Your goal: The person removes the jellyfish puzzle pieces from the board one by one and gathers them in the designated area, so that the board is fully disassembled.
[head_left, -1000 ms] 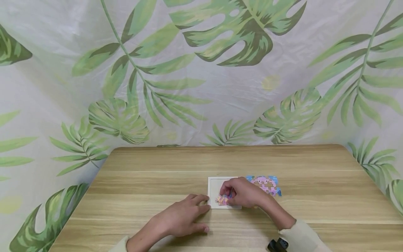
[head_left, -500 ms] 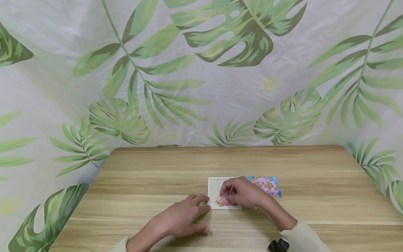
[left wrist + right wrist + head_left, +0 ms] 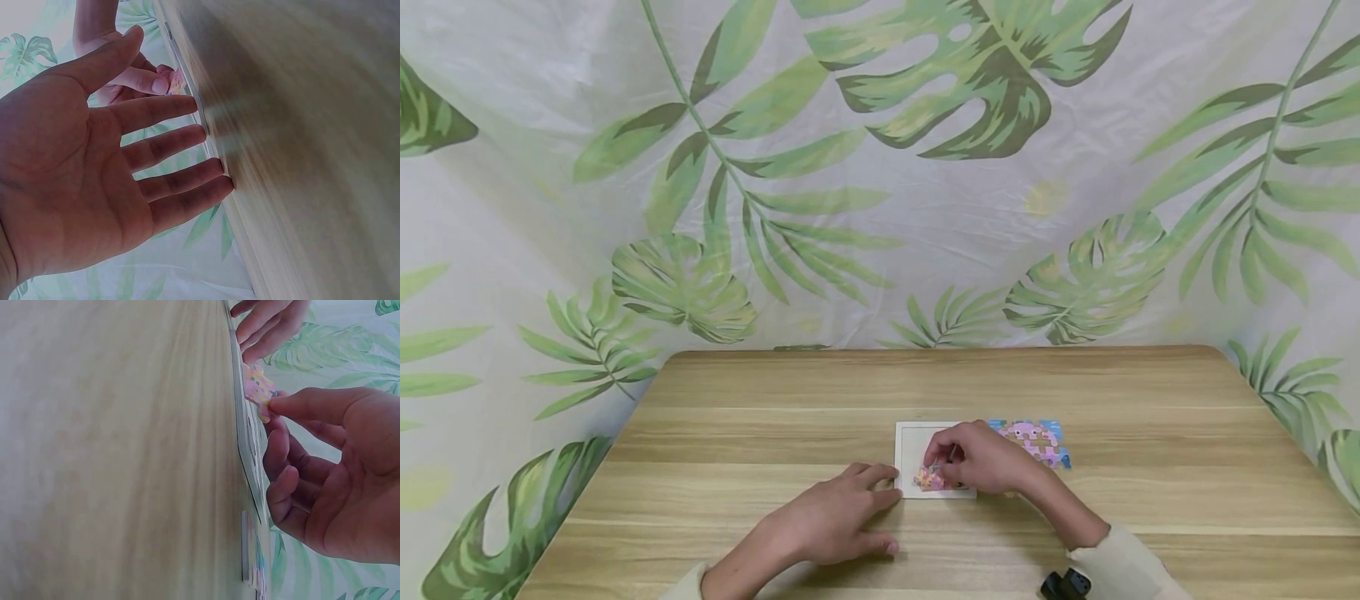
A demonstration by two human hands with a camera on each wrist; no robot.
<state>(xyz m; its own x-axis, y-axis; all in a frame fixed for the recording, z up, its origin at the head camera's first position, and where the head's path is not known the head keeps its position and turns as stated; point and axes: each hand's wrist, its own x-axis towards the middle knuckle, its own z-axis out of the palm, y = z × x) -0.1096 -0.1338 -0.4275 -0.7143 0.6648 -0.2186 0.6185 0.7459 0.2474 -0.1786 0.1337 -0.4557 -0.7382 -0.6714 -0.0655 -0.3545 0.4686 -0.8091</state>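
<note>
A pale puzzle tray (image 3: 912,442) with a white rim lies at the middle of the table. Over its lower part, my right hand (image 3: 981,458) pinches a pink and yellow jigsaw puzzle piece (image 3: 257,387) between thumb and forefinger, its other fingers curled in. The piece stands tilted up from the tray in the right wrist view; whether it is one piece or several joined, I cannot tell. My left hand (image 3: 835,517) has its fingers spread, with fingertips (image 3: 226,182) at the tray's left edge and the thumb held apart.
Right of the tray lies a partly joined puzzle (image 3: 1030,435) in pink and blue, with a gap in its middle, partly behind the right hand. A wooden table (image 3: 760,417) carries everything. Behind it hangs a leaf-patterned cloth (image 3: 865,208). A black device (image 3: 1064,583) sits by the right sleeve.
Both hands stay almost in place. Under the right fingers, the pinched piece shifts and tilts slightly.
</note>
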